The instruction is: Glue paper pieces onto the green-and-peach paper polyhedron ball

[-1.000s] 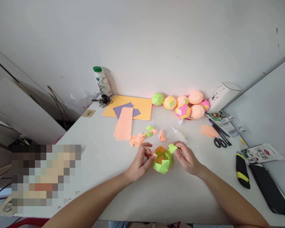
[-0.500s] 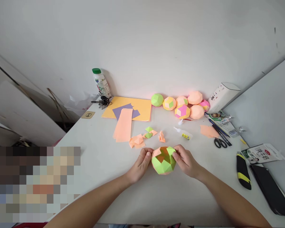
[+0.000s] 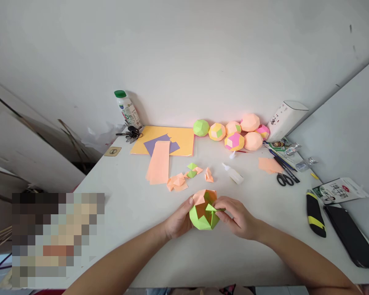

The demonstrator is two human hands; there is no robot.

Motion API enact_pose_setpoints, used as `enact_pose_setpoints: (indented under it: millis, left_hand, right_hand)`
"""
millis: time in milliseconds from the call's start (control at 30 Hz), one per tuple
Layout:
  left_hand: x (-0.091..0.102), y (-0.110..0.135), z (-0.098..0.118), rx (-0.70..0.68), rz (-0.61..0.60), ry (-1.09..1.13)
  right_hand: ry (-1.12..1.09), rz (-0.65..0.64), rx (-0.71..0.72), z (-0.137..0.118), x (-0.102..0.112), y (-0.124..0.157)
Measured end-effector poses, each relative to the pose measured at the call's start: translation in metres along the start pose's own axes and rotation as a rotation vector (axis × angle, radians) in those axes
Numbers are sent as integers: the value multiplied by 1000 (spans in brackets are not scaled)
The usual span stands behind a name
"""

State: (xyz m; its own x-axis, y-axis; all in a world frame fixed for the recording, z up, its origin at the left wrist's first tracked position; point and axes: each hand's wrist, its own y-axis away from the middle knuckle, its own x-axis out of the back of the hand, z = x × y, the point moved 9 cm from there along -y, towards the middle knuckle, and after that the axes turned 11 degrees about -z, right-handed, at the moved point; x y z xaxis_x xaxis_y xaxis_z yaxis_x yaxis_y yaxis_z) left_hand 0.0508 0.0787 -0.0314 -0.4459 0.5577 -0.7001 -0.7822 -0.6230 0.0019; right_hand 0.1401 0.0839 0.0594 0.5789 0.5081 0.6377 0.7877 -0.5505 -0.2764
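A partly built paper ball [image 3: 202,221] of folded green and peach pieces is held just above the white table, its top open to an orange and green inside. My left hand [image 3: 181,218] is closed around its left side, the thumb at the rim. Between the thumb and fingers of my right hand [image 3: 238,217] is a folded green paper piece [image 3: 213,208] at the right of the opening; whether it is joined to the ball cannot be made out. Folded peach pieces [image 3: 176,181], green pieces [image 3: 192,174] and a lone peach piece [image 3: 208,175] lie beyond the ball.
A glue bottle [image 3: 233,173] lies behind my right hand. Finished paper balls [image 3: 252,141] line the wall. Peach strips [image 3: 160,164] lie on a yellow sheet [image 3: 183,137]. Scissors [image 3: 285,179], pens and a black-yellow cutter [image 3: 315,215] are at the right. Someone's blurred figure is at lower left.
The ball has moved slightly left and tilted. My right hand has shifted from gripping the rim to pinching the green piece there. The glue bottle's yellow label no longer shows.
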Motion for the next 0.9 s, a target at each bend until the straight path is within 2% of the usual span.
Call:
enact_pose_setpoints:
  millis: [133, 267, 433, 533, 667, 900]
  left_hand:
    - [-8, -3, 12, -76, -20, -46]
    - [-9, -3, 19, -119, -3, -107]
    - [2, 1, 14, -134, 60, -132]
    - [5, 2, 12, -137, 70, -165]
    - [11, 5, 12, -159, 110, -223]
    - [27, 11, 10, -203, 218, -307]
  right_hand:
    - [-178, 133, 28, 1, 15, 2]
    - [-479, 200, -102, 19, 19, 6]
    - [-721, 133, -278, 37, 7, 9]
    - [-785, 77, -374, 44, -2, 11]
    - [-850, 85, -493, 53, -8, 15]
    - [-1000, 51, -523, 59, -18, 14]
